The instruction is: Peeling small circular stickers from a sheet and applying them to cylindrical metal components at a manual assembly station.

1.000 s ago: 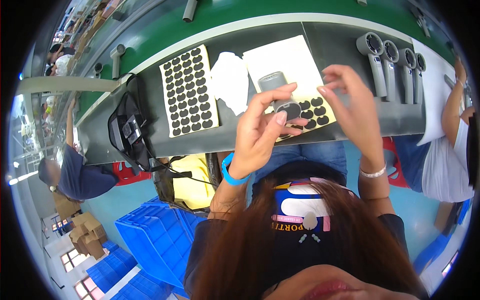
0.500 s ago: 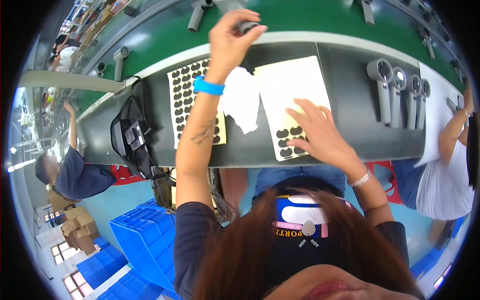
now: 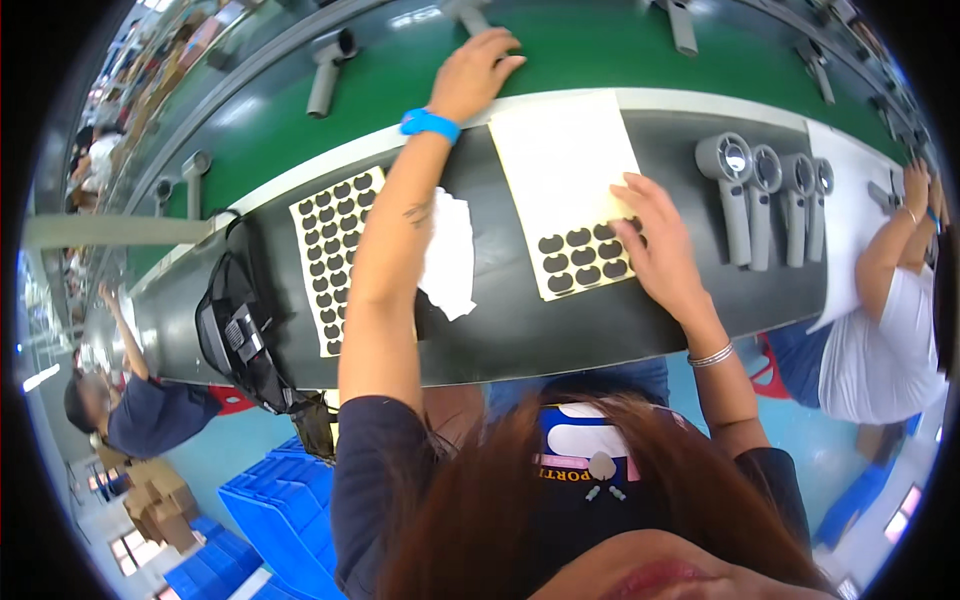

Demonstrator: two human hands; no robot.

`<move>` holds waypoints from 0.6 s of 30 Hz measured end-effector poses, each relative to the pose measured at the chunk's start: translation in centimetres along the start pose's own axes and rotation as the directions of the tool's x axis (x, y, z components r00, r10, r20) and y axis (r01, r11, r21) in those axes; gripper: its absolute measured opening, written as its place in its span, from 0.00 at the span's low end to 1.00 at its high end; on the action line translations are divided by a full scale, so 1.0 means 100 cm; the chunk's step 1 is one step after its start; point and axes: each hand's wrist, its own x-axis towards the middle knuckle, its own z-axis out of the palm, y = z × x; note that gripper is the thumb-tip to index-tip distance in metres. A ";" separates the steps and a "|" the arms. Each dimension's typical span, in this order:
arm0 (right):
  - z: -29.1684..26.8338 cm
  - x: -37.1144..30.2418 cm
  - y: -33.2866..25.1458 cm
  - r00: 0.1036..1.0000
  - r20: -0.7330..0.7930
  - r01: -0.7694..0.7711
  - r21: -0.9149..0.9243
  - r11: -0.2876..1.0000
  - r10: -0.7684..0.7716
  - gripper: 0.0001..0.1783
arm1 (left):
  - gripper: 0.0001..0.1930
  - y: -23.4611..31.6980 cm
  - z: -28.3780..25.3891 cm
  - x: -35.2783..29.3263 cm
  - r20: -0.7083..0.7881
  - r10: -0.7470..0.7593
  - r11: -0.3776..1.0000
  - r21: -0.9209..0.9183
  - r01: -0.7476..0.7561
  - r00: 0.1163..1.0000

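Note:
My left hand (image 3: pixel 476 72) is stretched out over the green conveyor belt (image 3: pixel 570 55), thumb and fingers apart. Just beyond its fingertips lies a grey handheld fan (image 3: pixel 468 16), partly cut off by the top of the picture; whether they touch is hard to tell. My right hand (image 3: pixel 657 245) has its fingers spread at the right edge of a pale yellow sticker sheet (image 3: pixel 565 150), which carries rows of dark stickers (image 3: pixel 583 254) at its near end. Left of it, a crumpled white cloth or paper (image 3: pixel 450 260) and a fuller sticker sheet (image 3: pixel 330 250) lie beside my left forearm.
Several grey handheld fans (image 3: pixel 737 205) lie side by side to the right on the dark table (image 3: pixel 480 350). Others ride the belt, one fan (image 3: pixel 325 75) at upper left. A black bag (image 3: pixel 240 320) sits at left. People work on both sides; blue crates (image 3: pixel 285 510) stand below.
My left hand has opened and no longer holds the grey object it gripped. Fans on the belt have shifted left. The view has moved, and my right hand now sits at the sheet's edge.

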 end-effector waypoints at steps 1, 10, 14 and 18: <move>-0.004 -0.004 0.005 1.000 -0.008 -0.026 -0.011 1.000 0.026 0.17 | 0.18 0.018 -0.008 -0.002 0.008 -0.078 0.996 0.054 0.077 0.997; -0.002 -0.018 0.020 0.976 -0.141 -0.160 0.048 0.986 0.166 0.10 | 0.57 0.170 -0.018 -0.074 0.597 0.113 0.974 -0.223 0.029 0.794; -0.005 -0.016 0.015 0.961 -0.148 -0.217 0.128 0.968 0.235 0.09 | 0.56 0.168 -0.010 -0.084 0.562 0.130 0.984 -0.172 -0.038 0.817; -0.002 -0.021 0.018 0.978 -0.170 -0.125 0.005 0.992 0.125 0.08 | 0.57 0.169 -0.011 -0.081 0.572 0.129 0.985 -0.171 -0.036 0.810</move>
